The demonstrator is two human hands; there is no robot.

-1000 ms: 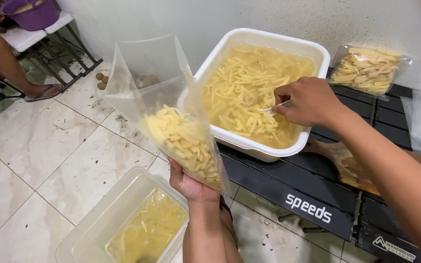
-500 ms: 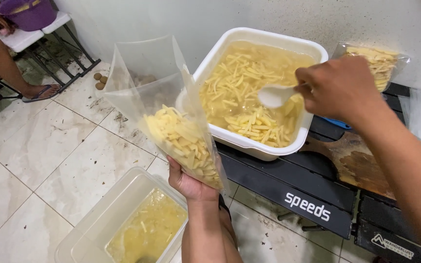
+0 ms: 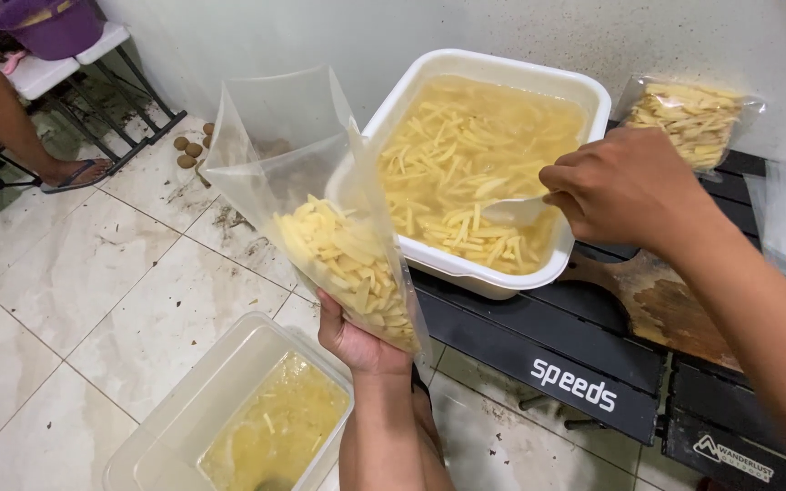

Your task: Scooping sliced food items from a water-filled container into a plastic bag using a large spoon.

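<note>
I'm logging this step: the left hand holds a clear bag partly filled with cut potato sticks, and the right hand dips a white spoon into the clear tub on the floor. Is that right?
Not quite. The left hand does hold the clear bag of potato sticks, but the right hand dips the white spoon into the white tub on the black table, not the clear tub on the floor. The head view shows it.

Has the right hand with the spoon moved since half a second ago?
Yes. The right hand dropped toward the white tub's near rim, dipping the white spoon back among the potato sticks.
</note>
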